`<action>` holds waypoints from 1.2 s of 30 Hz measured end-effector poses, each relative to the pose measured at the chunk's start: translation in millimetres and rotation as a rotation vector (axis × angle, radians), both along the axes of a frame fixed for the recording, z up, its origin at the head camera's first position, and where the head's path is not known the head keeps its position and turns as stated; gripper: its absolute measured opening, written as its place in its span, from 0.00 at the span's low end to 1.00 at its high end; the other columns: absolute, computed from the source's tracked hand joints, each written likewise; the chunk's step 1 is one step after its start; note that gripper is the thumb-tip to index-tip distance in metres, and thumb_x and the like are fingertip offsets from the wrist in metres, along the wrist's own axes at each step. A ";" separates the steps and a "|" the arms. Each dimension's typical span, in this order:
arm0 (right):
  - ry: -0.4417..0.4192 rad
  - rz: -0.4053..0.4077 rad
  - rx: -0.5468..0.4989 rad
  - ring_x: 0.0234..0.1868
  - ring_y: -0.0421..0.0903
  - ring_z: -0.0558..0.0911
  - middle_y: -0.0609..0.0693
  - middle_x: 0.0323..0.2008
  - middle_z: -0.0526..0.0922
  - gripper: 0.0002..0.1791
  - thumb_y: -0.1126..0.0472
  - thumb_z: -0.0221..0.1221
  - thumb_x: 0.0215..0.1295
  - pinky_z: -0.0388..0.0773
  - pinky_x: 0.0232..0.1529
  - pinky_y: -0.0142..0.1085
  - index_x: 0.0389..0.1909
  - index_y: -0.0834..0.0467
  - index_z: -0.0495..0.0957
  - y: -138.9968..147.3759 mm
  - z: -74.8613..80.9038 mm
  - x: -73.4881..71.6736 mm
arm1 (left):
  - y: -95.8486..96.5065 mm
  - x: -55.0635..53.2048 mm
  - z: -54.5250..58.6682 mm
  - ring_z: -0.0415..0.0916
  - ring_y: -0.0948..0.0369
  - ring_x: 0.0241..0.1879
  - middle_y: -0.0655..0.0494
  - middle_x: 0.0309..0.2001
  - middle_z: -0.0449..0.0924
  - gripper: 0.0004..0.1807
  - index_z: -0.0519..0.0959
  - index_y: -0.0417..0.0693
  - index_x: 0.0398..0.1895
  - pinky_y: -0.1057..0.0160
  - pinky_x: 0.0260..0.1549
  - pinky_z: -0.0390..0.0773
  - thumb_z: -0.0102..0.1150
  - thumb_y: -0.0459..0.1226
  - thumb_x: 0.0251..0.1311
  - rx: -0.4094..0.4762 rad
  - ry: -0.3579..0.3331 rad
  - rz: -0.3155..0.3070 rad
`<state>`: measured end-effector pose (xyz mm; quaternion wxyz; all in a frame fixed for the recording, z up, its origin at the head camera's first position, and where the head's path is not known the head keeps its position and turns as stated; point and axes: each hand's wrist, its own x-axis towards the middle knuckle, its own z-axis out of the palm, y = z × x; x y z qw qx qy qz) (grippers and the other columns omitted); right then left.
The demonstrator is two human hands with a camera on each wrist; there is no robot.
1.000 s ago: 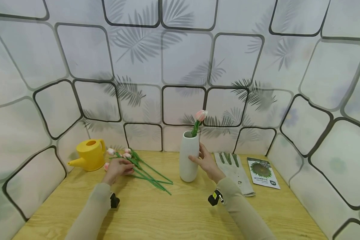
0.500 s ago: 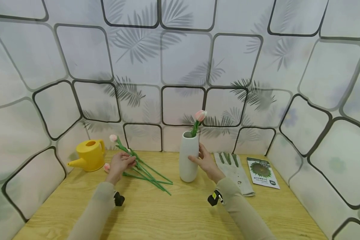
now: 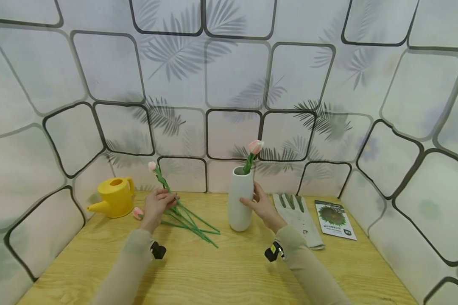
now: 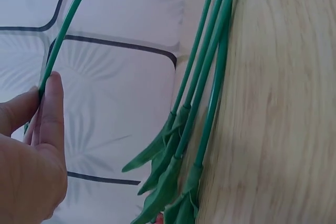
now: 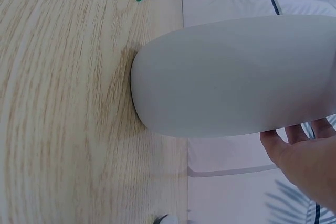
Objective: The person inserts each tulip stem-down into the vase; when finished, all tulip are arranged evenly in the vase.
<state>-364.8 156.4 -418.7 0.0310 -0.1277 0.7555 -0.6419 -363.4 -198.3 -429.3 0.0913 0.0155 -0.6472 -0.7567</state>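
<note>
Head view: high, looking forward and down over table (image 3: 229, 271). Left wrist view: close on stems (image 4: 202, 93). Right wrist view: close on vase (image 5: 236, 77). Head view shares both.

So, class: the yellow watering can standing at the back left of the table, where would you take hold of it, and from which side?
Grip the yellow watering can by the loop handle at its right, coming from the right and slightly above. The can stands upright with its spout pointing left, so the handle faces the left hand, which already pinches a tulip stem. The smooth, rounded body offers less purchase.
</note>
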 end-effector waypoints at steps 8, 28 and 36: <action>0.021 -0.019 -0.009 0.74 0.58 0.60 0.54 0.75 0.57 0.47 0.53 0.65 0.64 0.60 0.71 0.61 0.77 0.43 0.48 -1.2 1.1 2.1 | 10.8 1.0 7.1 0.86 0.63 0.38 0.44 0.47 0.82 0.29 0.65 0.31 0.66 0.66 0.44 0.85 0.61 0.31 0.65 0.080 0.008 0.111; -0.009 -0.012 0.005 0.75 0.58 0.57 0.55 0.77 0.53 0.48 0.54 0.64 0.66 0.56 0.73 0.61 0.78 0.45 0.45 -0.9 -1.7 -2.8 | 35.5 -6.1 50.5 0.87 0.59 0.37 0.58 0.33 0.85 0.19 0.74 0.31 0.58 0.63 0.42 0.86 0.57 0.31 0.67 0.177 0.139 0.115; 0.018 -0.011 -0.006 0.74 0.58 0.60 0.54 0.75 0.57 0.46 0.53 0.65 0.65 0.59 0.71 0.61 0.77 0.43 0.47 -1.3 -2.1 0.7 | 49.9 -8.3 72.1 0.87 0.59 0.34 0.56 0.33 0.86 0.15 0.78 0.32 0.52 0.62 0.38 0.86 0.60 0.31 0.64 0.211 0.226 0.119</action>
